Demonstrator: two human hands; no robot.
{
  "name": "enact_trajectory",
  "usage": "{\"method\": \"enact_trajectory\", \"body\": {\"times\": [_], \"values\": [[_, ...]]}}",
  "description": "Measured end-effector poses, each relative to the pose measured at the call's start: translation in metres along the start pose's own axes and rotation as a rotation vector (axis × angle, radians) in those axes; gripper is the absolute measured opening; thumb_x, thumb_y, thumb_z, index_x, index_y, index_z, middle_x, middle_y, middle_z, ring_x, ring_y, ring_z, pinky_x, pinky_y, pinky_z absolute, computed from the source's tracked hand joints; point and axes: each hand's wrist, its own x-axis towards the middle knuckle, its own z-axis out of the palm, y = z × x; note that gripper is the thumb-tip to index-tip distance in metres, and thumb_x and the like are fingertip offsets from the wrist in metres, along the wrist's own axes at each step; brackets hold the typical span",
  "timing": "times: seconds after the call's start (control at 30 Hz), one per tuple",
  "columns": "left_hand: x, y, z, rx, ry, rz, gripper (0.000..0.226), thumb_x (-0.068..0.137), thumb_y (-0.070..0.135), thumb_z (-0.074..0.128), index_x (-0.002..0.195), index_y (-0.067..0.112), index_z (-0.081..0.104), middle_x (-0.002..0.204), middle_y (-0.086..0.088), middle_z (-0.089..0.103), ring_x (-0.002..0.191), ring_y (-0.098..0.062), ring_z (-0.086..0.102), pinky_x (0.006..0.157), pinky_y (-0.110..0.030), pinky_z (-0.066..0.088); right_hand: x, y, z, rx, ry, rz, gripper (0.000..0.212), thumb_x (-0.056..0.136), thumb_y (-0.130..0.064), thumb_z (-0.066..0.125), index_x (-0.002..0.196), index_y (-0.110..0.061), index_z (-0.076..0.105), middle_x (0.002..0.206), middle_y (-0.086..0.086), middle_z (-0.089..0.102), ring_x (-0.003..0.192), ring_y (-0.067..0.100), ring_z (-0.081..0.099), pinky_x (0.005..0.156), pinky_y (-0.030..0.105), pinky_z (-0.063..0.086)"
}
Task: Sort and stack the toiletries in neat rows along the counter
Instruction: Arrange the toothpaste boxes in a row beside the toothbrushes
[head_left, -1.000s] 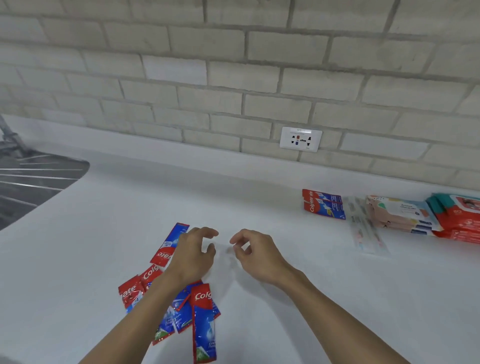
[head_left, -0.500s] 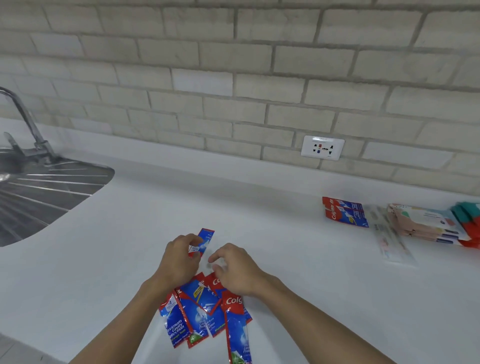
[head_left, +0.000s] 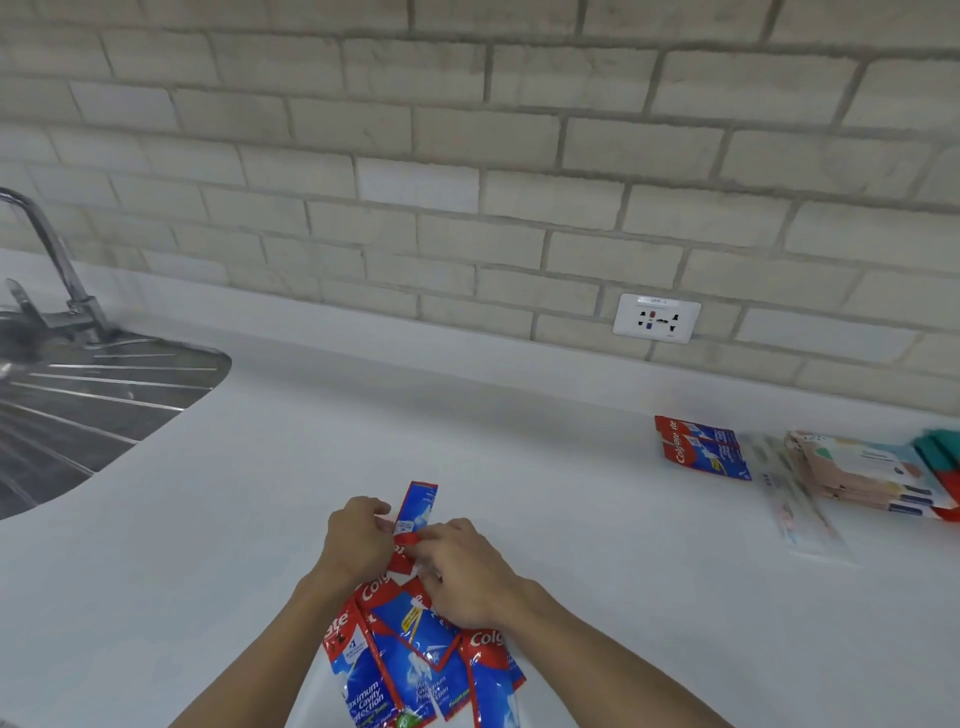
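Half a second before, we saw only the left hand (head_left: 358, 540) holding the small red-and-blue foil toothpaste sachet (head_left: 418, 506), while the right hand (head_left: 462, 571) lay with bent fingers beside it. Now both hands had it. The left fingers were curled on its left edge and the right thumb and forefinger pinched its red band, so both grips were closed on the toothpaste sachet. It pointed away from the person, with its blue end free beyond the knuckles, over the near middle of the white counter (head_left: 208, 545). We could not tell whether it touched the surface. A full second before, the fingertips of the two hands stood apart.

The loose heap of red-and-blue sachets (head_left: 415, 670) lay under the wrists, towards the near edge of the counter.

To the left, a broad stretch of white surface ran to the curved rim of the steel sink drainboard (head_left: 78, 405), with the chrome tap (head_left: 47, 249) at the back left. Beyond the hands the counter was open up to its back edge, under the pale brick wall (head_left: 467, 130) and the white wall socket (head_left: 657, 318). Towards the right end, near the back edge, stood a row: a small stack of sachets (head_left: 701, 449), a clear flat packet (head_left: 800, 509) just beside it, then stacked pink wipe packs (head_left: 872, 478) and a teal-and-red pack (head_left: 943, 457). This row was well apart from the hands.
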Motion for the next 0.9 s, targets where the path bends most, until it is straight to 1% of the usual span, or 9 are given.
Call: {"method": "enact_trajectory", "body": {"times": [0.1,0.17,0.23,0.3,0.37,0.47,0.57,0.7,0.9], "values": [[0.005,0.007,-0.001,-0.024,0.006,-0.063,0.033,0.092,0.02,0.06,0.123,0.007,0.056,0.119,-0.013,0.065,0.1,-0.023,0.066,0.063,-0.022,0.051,0.001,0.001,-0.001,0.003,-0.006,0.006,0.036,0.101,-0.032,0.044,0.133,-0.022,0.055,0.14,-0.001,0.052,0.126,0.022,0.041,0.107,0.041,0.042],[0.006,0.012,0.0,-0.038,0.002,-0.084,0.016,0.093,0.022,0.058,0.103,0.011,0.064,0.111,-0.012,0.068,0.092,-0.022,0.068,0.066,-0.026,0.053,0.002,0.003,-0.001,0.02,-0.004,0.008,0.036,0.101,-0.032,0.044,0.134,-0.023,0.055,0.14,-0.003,0.052,0.127,0.02,0.04,0.108,0.04,0.041],[0.007,0.014,0.002,-0.069,-0.022,-0.086,0.017,0.094,0.024,0.056,0.082,0.016,0.064,0.092,-0.008,0.072,0.077,-0.019,0.07,0.065,-0.029,0.056,0.001,0.003,0.001,0.037,0.003,0.0,0.035,0.101,-0.031,0.043,0.132,-0.023,0.056,0.138,-0.005,0.054,0.127,0.019,0.04,0.108,0.039,0.04],[0.007,0.014,0.003,-0.102,-0.055,-0.087,0.019,0.096,0.026,0.054,0.086,0.014,0.066,0.083,-0.006,0.071,0.071,-0.019,0.07,0.058,-0.027,0.054,0.0,0.004,0.003,0.06,0.01,-0.003,0.033,0.101,-0.029,0.042,0.13,-0.024,0.057,0.135,-0.006,0.056,0.127,0.018,0.04,0.107,0.038,0.041],[0.008,0.015,0.004,-0.119,-0.077,-0.09,0.021,0.097,0.026,0.053,0.095,0.011,0.068,0.086,-0.008,0.072,0.071,-0.02,0.07,0.057,-0.026,0.054,-0.001,0.007,0.004,0.081,0.021,0.001,0.034,0.101,-0.028,0.042,0.132,-0.024,0.056,0.136,-0.008,0.055,0.127,0.018,0.04,0.107,0.036,0.041],[0.011,0.016,0.005,-0.167,-0.084,-0.085,0.016,0.094,0.022,0.058,0.094,0.01,0.069,0.092,-0.01,0.071,0.076,-0.022,0.07,0.065,-0.032,0.058,-0.002,0.01,0.003,0.111,0.018,0.007,0.035,0.101,-0.028,0.042,0.133,-0.024,0.055,0.138,-0.008,0.054,0.129,0.018,0.039,0.108,0.036,0.039],[0.012,0.017,0.004,-0.229,-0.086,-0.086,0.008,0.09,0.017,0.064,0.087,0.011,0.069,0.091,-0.008,0.07,0.079,-0.021,0.069,0.073,-0.036,0.059,-0.006,0.01,0.0,0.186,0.031,0.046,0.035,0.1,-0.031,0.044,0.132,-0.023,0.057,0.14,-0.007,0.054,0.131,0.016,0.04,0.109,0.037,0.04],[0.011,0.026,0.006,-0.342,-0.065,-0.049,0.008,0.09,0.015,0.065,0.084,0.012,0.066,0.089,-0.009,0.07,0.081,-0.025,0.07,0.078,-0.041,0.059,-0.013,0.011,-0.006,0.4,0.111,0.154,0.032,0.099,-0.034,0.051,0.129,-0.029,0.058,0.14,-0.008,0.051,0.129,0.01,0.044,0.105,0.034,0.046],[0.002,0.056,0.014,-0.618,-0.06,0.004,0.01,0.092,0.009,0.062,0.085,0.006,0.067,0.088,-0.014,0.072,0.076,-0.024,0.07,0.068,-0.035,0.058,-0.017,0.019,-0.022,0.829,0.267,0.36,0.019,0.095,-0.036,0.059,0.113,-0.03,0.056,0.124,-0.007,0.058,0.111,0.011,0.059,0.089,0.032,0.057]]}}
